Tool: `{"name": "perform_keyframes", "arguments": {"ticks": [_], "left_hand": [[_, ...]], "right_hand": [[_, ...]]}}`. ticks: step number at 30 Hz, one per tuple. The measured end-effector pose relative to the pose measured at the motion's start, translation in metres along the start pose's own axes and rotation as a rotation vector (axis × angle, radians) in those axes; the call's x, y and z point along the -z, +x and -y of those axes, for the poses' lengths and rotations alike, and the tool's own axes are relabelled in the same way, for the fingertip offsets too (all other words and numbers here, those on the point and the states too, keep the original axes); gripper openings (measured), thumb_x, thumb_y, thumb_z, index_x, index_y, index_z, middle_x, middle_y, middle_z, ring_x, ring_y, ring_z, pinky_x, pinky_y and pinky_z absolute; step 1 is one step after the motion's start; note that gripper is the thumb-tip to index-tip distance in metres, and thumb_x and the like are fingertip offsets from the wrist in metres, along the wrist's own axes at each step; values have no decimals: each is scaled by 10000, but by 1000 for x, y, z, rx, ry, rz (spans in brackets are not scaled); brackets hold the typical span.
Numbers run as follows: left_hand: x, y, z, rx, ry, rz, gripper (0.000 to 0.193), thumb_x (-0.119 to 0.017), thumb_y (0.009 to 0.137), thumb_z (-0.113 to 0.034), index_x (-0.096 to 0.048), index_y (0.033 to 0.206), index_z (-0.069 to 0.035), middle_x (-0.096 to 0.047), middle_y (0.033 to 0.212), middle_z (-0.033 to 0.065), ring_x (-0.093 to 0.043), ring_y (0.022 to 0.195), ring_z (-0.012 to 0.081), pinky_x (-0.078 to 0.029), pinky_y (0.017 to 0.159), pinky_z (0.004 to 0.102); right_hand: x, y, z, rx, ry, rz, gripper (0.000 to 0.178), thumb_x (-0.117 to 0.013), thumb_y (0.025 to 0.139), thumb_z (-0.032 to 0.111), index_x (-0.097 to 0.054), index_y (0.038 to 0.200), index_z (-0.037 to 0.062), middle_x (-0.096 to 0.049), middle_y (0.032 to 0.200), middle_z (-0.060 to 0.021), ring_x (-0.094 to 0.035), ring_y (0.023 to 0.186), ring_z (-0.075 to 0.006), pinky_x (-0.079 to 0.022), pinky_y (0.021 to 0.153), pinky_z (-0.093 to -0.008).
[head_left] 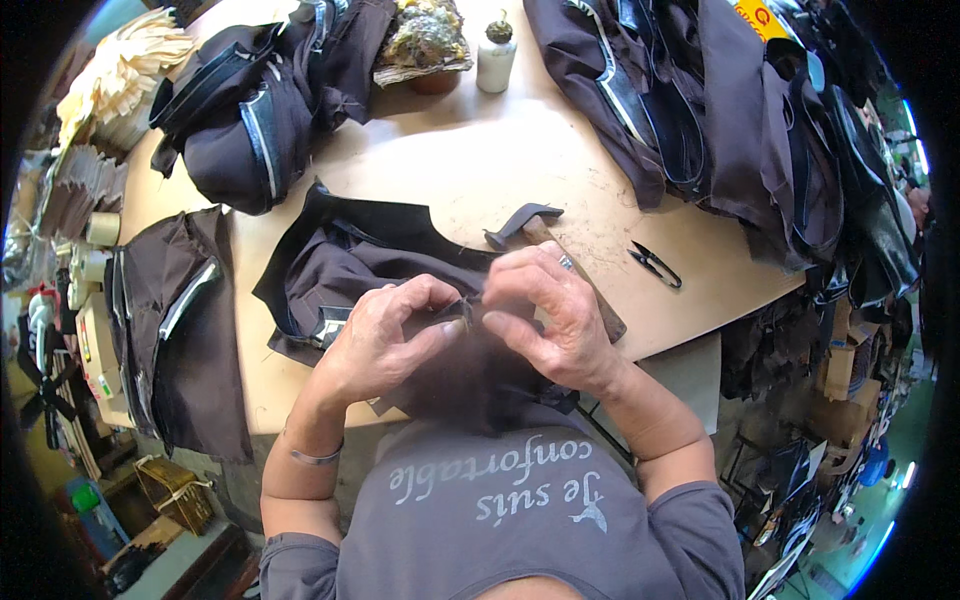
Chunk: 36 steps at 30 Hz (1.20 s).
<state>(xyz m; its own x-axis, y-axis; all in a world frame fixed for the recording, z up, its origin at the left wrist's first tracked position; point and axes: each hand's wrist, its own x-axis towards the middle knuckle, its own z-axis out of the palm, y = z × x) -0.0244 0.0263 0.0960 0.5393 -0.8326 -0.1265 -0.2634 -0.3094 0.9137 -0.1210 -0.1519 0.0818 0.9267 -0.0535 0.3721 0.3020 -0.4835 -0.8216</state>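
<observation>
My left hand [385, 340] is closed, thumb and fingers pinching the folded edge of a dark brown fabric piece [365, 265] with black trim. The piece lies partly on the table and hangs toward my lap. Just right of that pinch, my right hand [550, 320] is raised with its fingers curled toward the thumb. Slight blur hides what its fingertips hold. A hammer [527, 224] lies behind my right hand, its wooden handle partly covered by the wrist. Farther right rest black thread snips [655, 266].
Dark fabric pieces with light-edged openings pile up at the back left [245, 145] and back right [735, 120]; another panel [180, 330] lies at the left edge. A glue-crusted pot [422, 45] and a white bottle [496, 62] stand at the back. Loose threads dot the tan table [480, 150].
</observation>
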Motion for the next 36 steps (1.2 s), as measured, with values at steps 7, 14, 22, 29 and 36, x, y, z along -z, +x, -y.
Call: {"name": "perform_keyframes", "arguments": {"ticks": [7, 14, 22, 29, 36], "left_hand": [[3, -3, 2, -2, 26, -20, 258, -621, 740, -194, -591, 910, -2, -616, 817, 144, -570, 758, 284, -421, 725, 336], [-1, -5, 3, -22, 30, -54, 264, -677, 716, -205, -592, 867, -7, -598, 778, 106, -545, 733, 221, -428, 676, 307], [-6, -1, 3, 50, -10, -92, 288, -670, 695, -178, -588, 876, 30, -625, 768, 170, -610, 709, 240, -462, 666, 315], [-9, 1, 9, 117, -224, -115, 216, -638, 730, -106, -594, 889, 35, -629, 751, 119, -593, 705, 153, -465, 670, 267], [-17, 1, 14, 40, -32, -170, 186, -644, 724, -108, -598, 857, 15, -628, 744, 123, -590, 670, 196, -462, 645, 288]], "right_hand": [[-12, -7, 2, -226, 436, 96, 99, -606, 815, 102, -556, 835, 18, -529, 773, -76, -509, 695, -204, -414, 658, -295], [-17, -8, 4, -170, 290, 91, 52, -578, 800, 58, -553, 833, 26, -530, 762, -85, -510, 693, -227, -397, 679, -313], [-23, -9, 1, -248, 314, -33, 52, -563, 770, 21, -520, 793, 4, -503, 721, -94, -502, 660, -212, -410, 631, -307], [-26, -9, 2, -110, 111, -36, 81, -574, 769, 43, -526, 828, 14, -509, 734, -91, -520, 657, -231, -409, 589, -339], [-29, -10, -5, -281, 81, 37, 161, -605, 664, 54, -528, 803, 35, -519, 717, -88, -528, 692, -246, -377, 644, -348]]}}
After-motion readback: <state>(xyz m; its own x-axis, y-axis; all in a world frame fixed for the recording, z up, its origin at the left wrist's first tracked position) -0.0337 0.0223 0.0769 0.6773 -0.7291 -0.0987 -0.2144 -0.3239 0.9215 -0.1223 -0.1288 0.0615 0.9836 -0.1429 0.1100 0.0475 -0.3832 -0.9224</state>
